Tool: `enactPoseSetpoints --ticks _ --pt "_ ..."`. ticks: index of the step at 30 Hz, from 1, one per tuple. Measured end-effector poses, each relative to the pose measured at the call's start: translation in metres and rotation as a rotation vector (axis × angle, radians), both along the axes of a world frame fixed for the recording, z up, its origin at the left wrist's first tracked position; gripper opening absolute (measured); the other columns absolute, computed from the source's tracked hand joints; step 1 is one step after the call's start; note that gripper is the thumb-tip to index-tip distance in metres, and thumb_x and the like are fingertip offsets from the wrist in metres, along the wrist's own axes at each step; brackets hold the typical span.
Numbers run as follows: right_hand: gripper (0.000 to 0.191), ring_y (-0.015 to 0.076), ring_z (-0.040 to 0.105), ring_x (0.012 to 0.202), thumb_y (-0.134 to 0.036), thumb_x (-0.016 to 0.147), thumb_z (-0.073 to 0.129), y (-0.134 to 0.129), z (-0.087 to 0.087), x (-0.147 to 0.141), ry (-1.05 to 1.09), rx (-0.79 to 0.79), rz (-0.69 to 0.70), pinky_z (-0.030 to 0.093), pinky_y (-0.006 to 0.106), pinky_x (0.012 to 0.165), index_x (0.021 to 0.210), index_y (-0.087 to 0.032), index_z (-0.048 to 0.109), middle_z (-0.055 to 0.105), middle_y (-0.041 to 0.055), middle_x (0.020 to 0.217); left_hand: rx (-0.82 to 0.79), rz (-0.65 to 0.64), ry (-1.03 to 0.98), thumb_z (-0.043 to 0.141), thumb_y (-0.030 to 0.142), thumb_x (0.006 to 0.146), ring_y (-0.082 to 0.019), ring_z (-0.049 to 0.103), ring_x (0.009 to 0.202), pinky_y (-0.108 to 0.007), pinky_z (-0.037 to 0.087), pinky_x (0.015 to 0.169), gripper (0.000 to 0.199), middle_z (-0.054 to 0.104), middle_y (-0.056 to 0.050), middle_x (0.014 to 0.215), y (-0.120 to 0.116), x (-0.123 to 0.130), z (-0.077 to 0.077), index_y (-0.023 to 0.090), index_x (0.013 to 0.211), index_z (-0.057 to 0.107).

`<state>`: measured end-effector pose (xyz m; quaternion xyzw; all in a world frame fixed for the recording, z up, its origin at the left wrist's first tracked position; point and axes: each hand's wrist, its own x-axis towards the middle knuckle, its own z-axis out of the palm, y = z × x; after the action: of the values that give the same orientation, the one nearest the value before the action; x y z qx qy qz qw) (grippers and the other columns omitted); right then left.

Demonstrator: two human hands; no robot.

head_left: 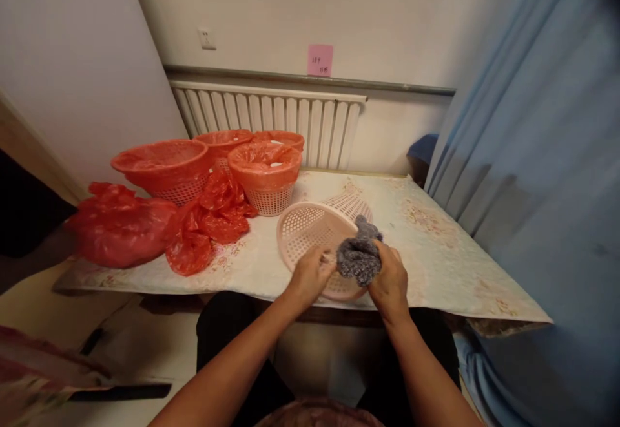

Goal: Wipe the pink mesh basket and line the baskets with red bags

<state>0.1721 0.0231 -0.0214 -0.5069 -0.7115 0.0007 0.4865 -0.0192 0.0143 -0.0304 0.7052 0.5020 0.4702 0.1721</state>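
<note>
A pale pink perforated basket (305, 230) lies tipped on its side at the table's front edge, its opening toward me. Above its rim my right hand (391, 280) grips a crumpled grey speckled cloth (359, 260). My left hand (312, 275) is at the cloth's left side, in front of the basket's opening, with its fingers pinched together; what they hold, if anything, is too small to make out.
Several baskets lined with red bags, one of them in front (271, 201), stand at the table's back left. A crumpled red bag (194, 252) lies before them. Another person's arm (48, 246) reaches a full red bag (128, 227). A blue curtain (527, 156) hangs right.
</note>
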Motion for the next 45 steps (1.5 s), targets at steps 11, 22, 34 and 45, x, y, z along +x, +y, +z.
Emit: enactPoseSetpoints --ticks 11,22,34,45 --pt "0.047 0.0289 0.065 0.094 -0.045 0.075 0.056 0.042 -0.026 0.082 0.221 -0.193 -0.085 0.050 0.039 0.082 0.109 -0.016 0.069 0.072 0.0117 0.101 0.018 0.231 0.693 0.048 0.021 0.091 -0.020 0.060 0.088 -0.029 0.047 0.075 0.010 0.062 -0.006 0.097 0.049 -0.059 0.053 0.021 0.095 0.057" --pt "0.025 0.0243 0.059 0.108 -0.024 0.084 0.054 0.035 0.081 0.009 -0.103 0.350 0.129 0.040 0.042 0.098 0.106 -0.020 0.065 0.069 0.0078 0.110 0.129 0.227 0.587 0.047 0.014 0.089 -0.018 0.060 0.084 -0.026 0.045 0.071 0.014 0.061 -0.004 0.093 0.035 -0.012 0.046 0.022 0.092 0.058" --pt "0.039 0.0281 0.055 0.104 -0.013 0.079 0.057 0.030 0.102 -0.053 -0.702 0.249 0.329 0.031 0.045 0.094 0.118 -0.018 0.058 0.067 0.0089 0.110 0.076 0.340 0.571 0.044 0.015 0.089 -0.019 0.063 0.076 -0.028 0.044 0.065 0.021 0.064 -0.007 0.097 0.038 -0.029 0.039 0.016 0.103 0.060" --pt "0.021 0.0235 0.048 0.089 -0.018 0.096 0.040 0.058 0.072 -0.030 -0.857 0.356 0.122 0.031 0.038 0.077 0.095 -0.018 0.061 0.061 0.0077 0.089 0.096 0.272 0.603 0.039 0.014 0.091 -0.019 0.060 0.083 -0.027 0.045 0.071 0.019 0.061 -0.005 0.090 0.028 -0.033 0.028 0.022 0.093 0.055"
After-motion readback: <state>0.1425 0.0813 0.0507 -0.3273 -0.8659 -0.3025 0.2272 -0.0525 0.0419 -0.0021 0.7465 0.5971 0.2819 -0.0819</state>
